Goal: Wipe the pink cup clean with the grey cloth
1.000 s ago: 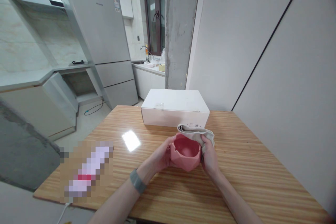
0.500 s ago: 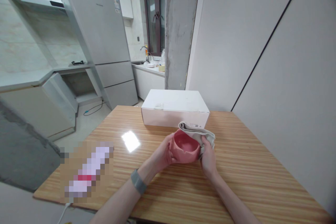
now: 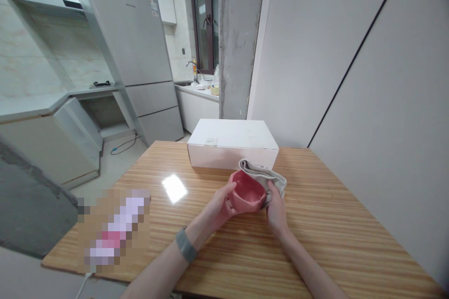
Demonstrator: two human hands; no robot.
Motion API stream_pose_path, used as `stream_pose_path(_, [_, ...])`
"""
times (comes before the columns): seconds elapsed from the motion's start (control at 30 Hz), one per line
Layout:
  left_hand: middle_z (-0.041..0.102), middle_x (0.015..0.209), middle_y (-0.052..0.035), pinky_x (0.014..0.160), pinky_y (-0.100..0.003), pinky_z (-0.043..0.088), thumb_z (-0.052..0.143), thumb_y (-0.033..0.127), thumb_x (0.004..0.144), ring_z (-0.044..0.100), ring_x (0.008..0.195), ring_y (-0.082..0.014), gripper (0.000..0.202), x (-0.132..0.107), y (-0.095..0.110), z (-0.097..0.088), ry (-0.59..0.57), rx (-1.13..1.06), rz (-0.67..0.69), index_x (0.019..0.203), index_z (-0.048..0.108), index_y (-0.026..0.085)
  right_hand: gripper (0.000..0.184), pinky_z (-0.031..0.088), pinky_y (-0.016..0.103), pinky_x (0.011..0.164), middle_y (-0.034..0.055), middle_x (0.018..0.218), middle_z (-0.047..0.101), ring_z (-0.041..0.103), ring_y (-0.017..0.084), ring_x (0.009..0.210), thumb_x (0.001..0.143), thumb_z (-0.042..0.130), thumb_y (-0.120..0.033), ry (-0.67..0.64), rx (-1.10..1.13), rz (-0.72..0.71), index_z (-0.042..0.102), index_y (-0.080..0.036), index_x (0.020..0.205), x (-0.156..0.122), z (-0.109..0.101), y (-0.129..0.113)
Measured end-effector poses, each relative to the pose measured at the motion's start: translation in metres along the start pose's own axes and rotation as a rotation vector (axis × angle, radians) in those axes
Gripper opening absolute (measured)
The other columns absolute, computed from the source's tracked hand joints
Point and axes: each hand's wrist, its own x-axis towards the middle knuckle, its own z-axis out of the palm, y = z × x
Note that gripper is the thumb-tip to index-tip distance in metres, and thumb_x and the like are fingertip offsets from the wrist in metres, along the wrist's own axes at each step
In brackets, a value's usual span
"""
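Observation:
My left hand (image 3: 220,203) grips the left side of a pink bowl (image 3: 247,201), its thumb on the rim and its fingers around the outer wall. The bowl is held above the table, tilted so that its hollow inside faces me. In my right hand (image 3: 277,210) is a folded light grey cloth (image 3: 263,175), pinched under the thumb. The cloth lies against the bowl's right side and overlaps its far rim. Fingers of my right hand behind the cloth are hidden.
A closed white box (image 3: 233,145) stands behind the bowl on the wooden table (image 3: 333,224). To the left lies a blurred-out pale purple object (image 3: 122,219), with a white cable (image 3: 84,285) running off the table edge. A fridge (image 3: 129,46) and a wall (image 3: 351,79) stand beyond.
The bowl has tipped and turned slightly, and my left thumb now shows on its rim. Both hands have risen a little, the cloth still against the bowl's right side.

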Motion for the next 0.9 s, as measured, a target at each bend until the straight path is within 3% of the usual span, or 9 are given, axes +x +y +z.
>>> stream_pose_path(0.23, [0.073,0.108,-0.0097,0.058,-0.029,0.057,0.052,0.052,0.088,0.07,0.078,-0.0207,0.046,-0.004,0.009,-0.005,-0.09,0.108,-0.177,0.115,0.067,0.017,0.026,0.046,0.041,0.099,-0.001,0.086,0.077,0.069,0.027,0.097,0.075,0.063,-0.046,-0.041,0.039,0.061,0.072,-0.023,0.084,0.002,-0.004,-0.002])
stream_pose_path(0.43, [0.074,0.1,-0.0108,0.057,-0.027,0.056,0.058,0.045,0.086,0.07,0.073,-0.0199,0.041,0.003,0.003,-0.009,-0.009,0.063,-0.096,0.109,0.068,0.013,0.031,0.044,0.042,0.102,-0.0001,0.094,0.077,0.066,0.026,0.104,0.076,0.062,-0.047,-0.071,0.061,0.095,0.072,-0.023,0.094,0.003,-0.002,0.005])
stream_pose_path(0.57, [0.072,0.11,-0.0118,0.073,-0.032,0.058,0.063,0.037,0.085,0.069,0.095,-0.0239,0.037,0.001,0.0,-0.003,-0.013,0.004,0.007,0.115,0.065,0.014,0.034,0.042,0.039,0.102,0.0,0.1,0.076,0.064,0.025,0.107,0.076,0.064,-0.049,-0.037,0.003,0.029,0.072,-0.023,0.096,-0.001,0.0,0.005])
stream_pose_path(0.67, [0.07,0.115,-0.0127,0.081,-0.034,0.057,0.064,0.037,0.085,0.067,0.102,-0.0249,0.04,-0.003,0.002,0.001,-0.073,0.011,-0.015,0.118,0.065,0.015,0.031,0.043,0.038,0.1,-0.0005,0.096,0.077,0.065,0.026,0.102,0.076,0.065,-0.049,-0.017,-0.018,0.02,0.073,-0.023,0.091,-0.002,-0.002,0.004])
stream_pose_path(0.8, [0.072,0.111,-0.0081,0.062,-0.028,0.058,0.054,0.055,0.086,0.07,0.087,-0.0208,0.049,-0.001,0.007,-0.006,-0.041,0.129,-0.13,0.119,0.065,0.021,0.033,0.043,0.04,0.1,0.0009,0.095,0.077,0.066,0.027,0.1,0.076,0.063,-0.05,-0.033,-0.017,0.065,0.073,-0.022,0.091,0.001,-0.005,0.004])
stream_pose_path(0.9, [0.074,0.103,-0.0086,0.055,-0.026,0.056,0.054,0.056,0.085,0.068,0.075,-0.0183,0.049,0.003,0.007,-0.014,-0.033,0.174,-0.186,0.111,0.069,0.017,0.036,0.046,0.043,0.097,0.0021,0.094,0.077,0.068,0.028,0.096,0.075,0.063,-0.051,-0.066,-0.002,0.107,0.073,-0.021,0.093,0.003,-0.005,0.007])
